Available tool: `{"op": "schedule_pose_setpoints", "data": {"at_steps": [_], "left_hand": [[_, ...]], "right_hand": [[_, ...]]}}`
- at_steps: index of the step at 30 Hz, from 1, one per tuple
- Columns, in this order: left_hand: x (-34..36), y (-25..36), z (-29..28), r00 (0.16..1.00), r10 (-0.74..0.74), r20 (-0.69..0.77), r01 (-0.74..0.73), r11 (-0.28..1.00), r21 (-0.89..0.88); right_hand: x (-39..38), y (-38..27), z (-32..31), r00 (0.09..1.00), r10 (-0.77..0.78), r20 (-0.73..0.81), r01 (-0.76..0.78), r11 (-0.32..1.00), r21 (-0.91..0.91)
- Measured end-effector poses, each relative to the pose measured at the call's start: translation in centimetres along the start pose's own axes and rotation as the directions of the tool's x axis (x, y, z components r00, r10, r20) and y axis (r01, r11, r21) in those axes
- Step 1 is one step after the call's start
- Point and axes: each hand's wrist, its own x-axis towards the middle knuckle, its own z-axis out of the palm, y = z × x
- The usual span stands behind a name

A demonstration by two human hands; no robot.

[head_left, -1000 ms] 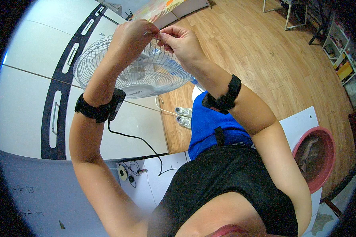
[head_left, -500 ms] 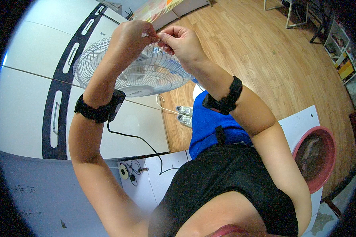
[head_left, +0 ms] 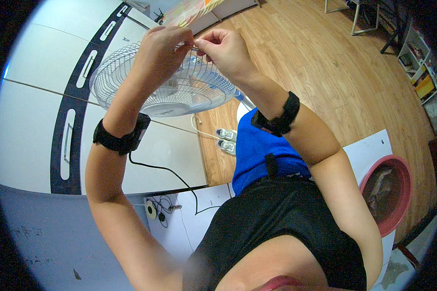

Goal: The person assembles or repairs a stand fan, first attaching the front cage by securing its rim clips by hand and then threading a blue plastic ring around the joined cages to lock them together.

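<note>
Both my hands meet at the far rim of an electric fan's wire guard (head_left: 131,92), fingertips almost touching. My left hand (head_left: 164,47) is bent over the rim with its fingers drawn together. Beside it, my right hand (head_left: 228,54) pinches thumb against forefinger. Whatever sits between the fingertips is too small and too covered to make out. The round guard is tilted and shows pale blades behind its wires. Part of the fan's pole (head_left: 245,100) shows below my right wrist.
White cabinets (head_left: 34,116) with a black handle strip stand on the left. A white power strip (head_left: 226,140) lies on the wooden floor. At right is a pink basin (head_left: 404,199) holding murky water and something pale. A black cable (head_left: 167,169) hangs from my left forearm's strapped device.
My left hand has turned slightly and its fingers sit a little further right. The right wrist has shifted slightly, and more of the fan's pole shows. Both hands stay at the rim.
</note>
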Motion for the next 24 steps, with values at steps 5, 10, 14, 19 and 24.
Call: {"op": "schedule_pose_setpoints", "data": {"at_steps": [5, 10, 14, 19, 24], "left_hand": [[-0.3, -0.3, 0.3, 0.999, 0.025, -0.044, -0.028, 0.998, -0.057], [-0.6, -0.7, -0.4, 0.993, -0.011, 0.114, 0.011, 1.0, -0.001], [-0.7, -0.7, -0.1, 0.997, 0.039, 0.074, -0.038, 0.999, -0.005], [-1.1, -0.2, -0.1, 0.998, 0.047, -0.035, -0.048, 0.999, -0.021], [-1.4, -0.2, -0.1, 0.978, 0.16, -0.133, -0.161, 0.987, 0.01]], "right_hand": [[-0.5, 0.8, 0.5, 0.913, -0.4, -0.072, 0.359, 0.876, -0.322], [-0.3, 1.5, 0.0, 0.901, -0.431, 0.054, 0.433, 0.885, -0.17], [0.2, 1.2, -0.4, 0.962, -0.163, 0.218, 0.117, 0.971, 0.209], [0.3, 0.4, -0.7, 0.959, 0.028, 0.282, -0.11, 0.953, 0.281], [0.1, 0.3, -0.3, 0.955, 0.057, 0.292, -0.153, 0.935, 0.32]]}}
